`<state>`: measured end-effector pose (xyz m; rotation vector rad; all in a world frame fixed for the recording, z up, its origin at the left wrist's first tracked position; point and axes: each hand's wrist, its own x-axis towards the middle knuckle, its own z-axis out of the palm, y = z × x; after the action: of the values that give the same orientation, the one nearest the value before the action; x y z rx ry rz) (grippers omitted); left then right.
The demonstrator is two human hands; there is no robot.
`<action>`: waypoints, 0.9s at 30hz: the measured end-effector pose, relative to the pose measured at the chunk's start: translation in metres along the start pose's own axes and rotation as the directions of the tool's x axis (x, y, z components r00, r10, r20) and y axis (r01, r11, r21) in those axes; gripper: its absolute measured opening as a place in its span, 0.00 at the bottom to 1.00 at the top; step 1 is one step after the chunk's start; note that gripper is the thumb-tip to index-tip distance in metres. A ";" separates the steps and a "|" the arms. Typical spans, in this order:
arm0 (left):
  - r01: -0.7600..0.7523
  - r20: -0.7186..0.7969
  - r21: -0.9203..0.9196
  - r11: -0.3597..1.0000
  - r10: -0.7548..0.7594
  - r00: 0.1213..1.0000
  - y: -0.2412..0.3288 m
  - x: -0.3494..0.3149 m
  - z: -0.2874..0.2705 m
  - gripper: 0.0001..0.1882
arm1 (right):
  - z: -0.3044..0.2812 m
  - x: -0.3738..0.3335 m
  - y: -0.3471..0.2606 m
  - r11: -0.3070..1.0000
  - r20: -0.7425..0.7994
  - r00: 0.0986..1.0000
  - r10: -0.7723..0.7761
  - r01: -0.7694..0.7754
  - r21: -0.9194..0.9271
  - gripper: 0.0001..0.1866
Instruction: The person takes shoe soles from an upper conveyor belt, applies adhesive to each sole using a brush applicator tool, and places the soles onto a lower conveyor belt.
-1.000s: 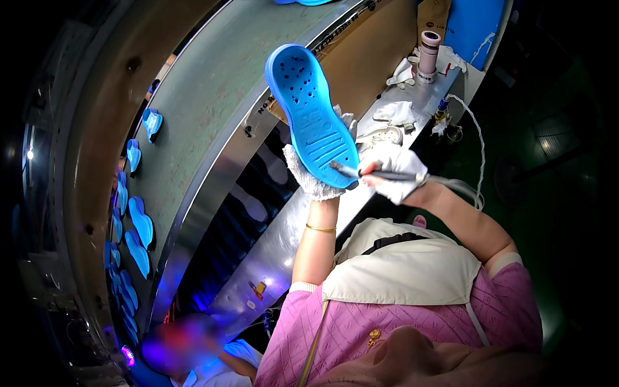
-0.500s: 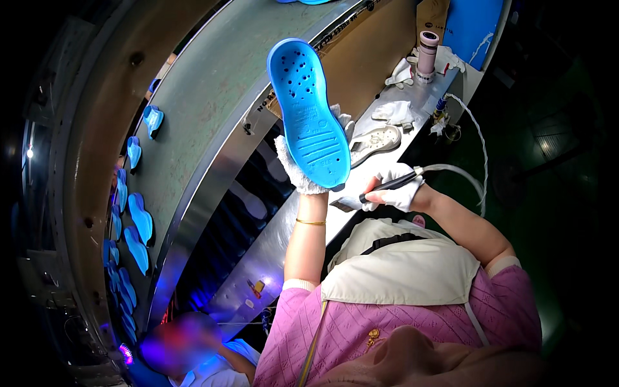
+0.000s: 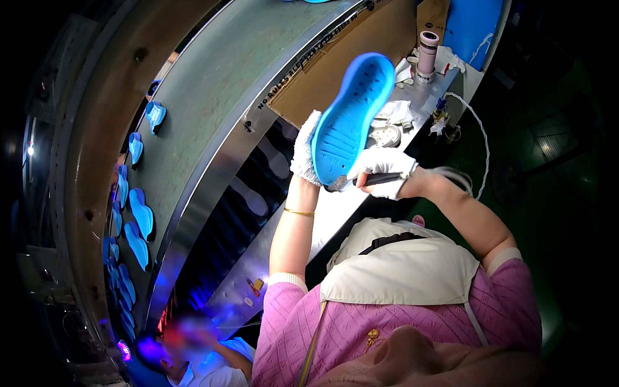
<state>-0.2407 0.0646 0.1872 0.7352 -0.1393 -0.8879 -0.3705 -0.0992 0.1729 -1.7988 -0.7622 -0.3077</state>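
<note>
In a white knit glove, my left hand (image 3: pixel 304 153) grips the blue shoe sole (image 3: pixel 345 126) by its left side, its inner face turned up. The sole is tilted, toe end up and to the right, with holes at the toe and ridges near the heel. My gloved right hand (image 3: pixel 390 169), fingertips bare, is closed round the black handle of a flat brush (image 3: pixel 373 180) with a pale hose behind it. The brush's flat end is at the sole's heel rim; whether it touches is unclear. A light clog-like shoe (image 3: pixel 385 136) lies partly hidden behind the sole.
Left, a green conveyor belt (image 3: pixel 193 90) with a metal edge carries several blue soles (image 3: pixel 140 214). Cardboard (image 3: pixel 316 87) leans behind my hands. A pink bottle (image 3: pixel 427 55) and white gloves (image 3: pixel 396 113) rest on the metal bench. Another person (image 3: pixel 206 355) sits lower left.
The sole has tilted and swung right and slightly down with my left hand. My right hand has moved up left, bringing the brush to the heel end. Soles on the belt shifted slightly.
</note>
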 end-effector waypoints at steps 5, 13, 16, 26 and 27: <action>0.082 -0.189 0.207 0.975 -0.043 0.981 -0.003 -0.004 0.007 0.20 | -0.028 0.009 -0.021 0.889 0.207 0.896 0.392 -0.427 0.165 0.08; 0.222 -0.165 0.310 0.925 -0.178 0.970 -0.003 0.001 0.004 0.18 | -0.030 0.007 -0.007 0.957 0.151 0.952 0.268 -0.244 -0.159 0.05; 0.166 -0.131 0.312 0.935 -0.130 0.983 -0.012 0.007 -0.010 0.17 | -0.047 0.003 -0.012 0.934 0.199 0.914 0.353 -0.332 -0.129 0.05; 0.297 -0.156 0.323 0.899 -0.259 0.953 -0.008 -0.005 0.001 0.24 | -0.084 -0.008 -0.014 0.928 0.195 0.907 0.373 -0.366 -0.070 0.08; 0.272 -0.115 0.248 0.930 -0.250 0.961 -0.010 -0.008 0.007 0.27 | -0.083 -0.009 -0.019 0.912 0.126 0.904 0.409 -0.410 -0.023 0.08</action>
<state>-0.2554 0.0629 0.1873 1.0530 -0.0879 -1.1045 -0.3763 -0.1749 0.2125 -1.9364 -0.4508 0.0899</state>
